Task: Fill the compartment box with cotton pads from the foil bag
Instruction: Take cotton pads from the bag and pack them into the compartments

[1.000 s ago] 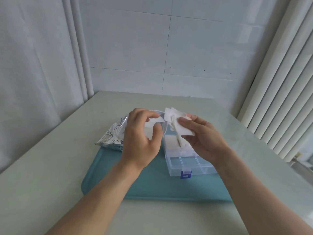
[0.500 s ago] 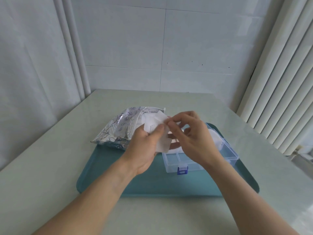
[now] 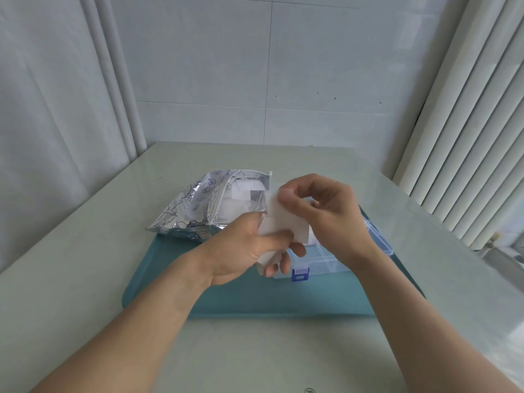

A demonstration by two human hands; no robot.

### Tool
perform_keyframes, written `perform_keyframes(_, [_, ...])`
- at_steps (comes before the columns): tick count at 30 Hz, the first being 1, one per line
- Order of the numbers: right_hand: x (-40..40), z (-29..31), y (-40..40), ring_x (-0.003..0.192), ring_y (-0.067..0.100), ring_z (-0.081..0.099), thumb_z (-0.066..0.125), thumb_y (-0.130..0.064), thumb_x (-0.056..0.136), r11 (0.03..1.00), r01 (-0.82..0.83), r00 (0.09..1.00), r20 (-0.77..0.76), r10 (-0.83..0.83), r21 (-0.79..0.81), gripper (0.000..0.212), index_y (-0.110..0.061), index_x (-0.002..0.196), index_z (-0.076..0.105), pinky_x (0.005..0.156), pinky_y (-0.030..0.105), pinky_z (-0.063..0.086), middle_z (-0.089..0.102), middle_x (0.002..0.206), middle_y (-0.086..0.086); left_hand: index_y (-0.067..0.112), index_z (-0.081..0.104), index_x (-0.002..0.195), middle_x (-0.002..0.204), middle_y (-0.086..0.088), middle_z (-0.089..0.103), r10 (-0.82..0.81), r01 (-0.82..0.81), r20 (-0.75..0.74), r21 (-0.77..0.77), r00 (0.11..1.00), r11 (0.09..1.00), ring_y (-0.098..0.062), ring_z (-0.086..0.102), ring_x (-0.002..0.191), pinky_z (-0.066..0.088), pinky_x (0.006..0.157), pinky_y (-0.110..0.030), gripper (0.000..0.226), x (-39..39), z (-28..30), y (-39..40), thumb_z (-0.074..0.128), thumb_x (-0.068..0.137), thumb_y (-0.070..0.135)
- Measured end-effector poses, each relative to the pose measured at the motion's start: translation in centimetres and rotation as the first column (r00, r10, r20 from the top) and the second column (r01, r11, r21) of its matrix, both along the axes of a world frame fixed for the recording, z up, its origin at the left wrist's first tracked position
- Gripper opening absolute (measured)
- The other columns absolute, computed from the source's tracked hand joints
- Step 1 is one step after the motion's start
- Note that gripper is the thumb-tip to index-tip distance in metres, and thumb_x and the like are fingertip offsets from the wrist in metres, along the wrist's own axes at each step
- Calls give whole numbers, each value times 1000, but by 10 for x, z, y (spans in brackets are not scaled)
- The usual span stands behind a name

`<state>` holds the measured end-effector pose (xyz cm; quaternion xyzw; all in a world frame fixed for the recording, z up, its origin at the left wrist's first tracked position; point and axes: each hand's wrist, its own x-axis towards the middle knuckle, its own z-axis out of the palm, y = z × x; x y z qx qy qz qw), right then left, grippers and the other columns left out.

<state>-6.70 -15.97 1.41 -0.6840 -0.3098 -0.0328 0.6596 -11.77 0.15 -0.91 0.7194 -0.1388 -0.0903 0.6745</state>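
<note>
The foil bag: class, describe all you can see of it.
The foil bag is silvery and crinkled, printed with dark line drawings. It lies on its side, partly on the teal tray, left of the clear compartment box. Its mouth gapes toward the hands, showing white cotton pads inside. Neither hand clearly touches it.

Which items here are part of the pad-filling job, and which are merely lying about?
Part of the job: cotton pads, foil bag, compartment box, left hand, right hand.

Merely there: teal tray, table, window blinds.
</note>
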Motion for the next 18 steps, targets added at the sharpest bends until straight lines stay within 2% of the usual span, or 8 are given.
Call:
perform_keyframes(2, [3,0,1,66,18,64,71,-11,91,995,61,998,-13,-60,84,8,-6,85,69,58,31,51,69,80,1,-4,55,115,92,-11,70,23,-25,-40,-30,999,999,-29,53,67,35,53,-31,37,2,0,2,59,92,24])
perform_keyframes(4, [7,-1,0,73,12,61,71,-14,90,979,95,995,-50,-87,181,5,-12,86,69,68,26,48,68,80,-2,-1,57,117,91,-11,70,44,-47,-57,-55,997,997,-28,54,66,35,52,-30,34,2,1,3,60,93,22])
perform_keyframes(7, [11,0,-4,80,18,61,77,-26,79,919,150,980,-176,-90,364,13,-16,85,70,74,36,47,69,86,2,1,62,115,88,-14,67,84,-98,-99,-148,992,984,-25,58,61,41,48,-26,21,1,4,0,55,99,13])
perform_keyframes(9, [11,1,-5,81,21,62,79,-28,73,903,141,971,-235,-46,405,17,-17,83,70,75,39,47,70,87,6,2,62,111,87,-18,65,79,-125,-167,-284,983,951,-26,61,62,46,49,-28,26,1,6,-3,49,101,21])
perform_keyframes(12, [6,-2,0,76,18,64,80,-21,77,960,130,978,-191,-83,249,12,-13,82,72,68,34,51,72,84,6,5,66,109,91,-21,66,12,-125,-239,-463,971,878,-34,64,69,52,55,-35,50,3,8,-5,40,97,46])
perform_keyframes(14, [2,-5,4,73,16,66,79,-16,83,985,142,986,-104,-131,103,8,-10,82,73,64,30,53,75,83,5,12,73,109,95,-19,67,-31,-68,-201,-469,979,881,-36,64,75,53,59,-38,56,3,9,-4,40,93,54])
perform_keyframes(16, [2,-9,6,73,13,67,77,-19,87,982,179,984,-4,-179,-61,7,-14,83,76,63,28,54,76,83,-2,13,72,112,95,-15,67,2,-66,-155,-412,988,909,-33,65,78,53,60,-36,44,2,8,-6,47,95,44])
perform_keyframes(18, [4,-11,6,74,9,64,73,-22,90,956,221,975,73,-211,-193,7,-21,86,78,65,27,53,74,82,-13,6,68,113,89,-13,68,115,-160,-143,-365,983,917,-27,65,75,51,57,-32,28,3,4,-6,50,100,24])
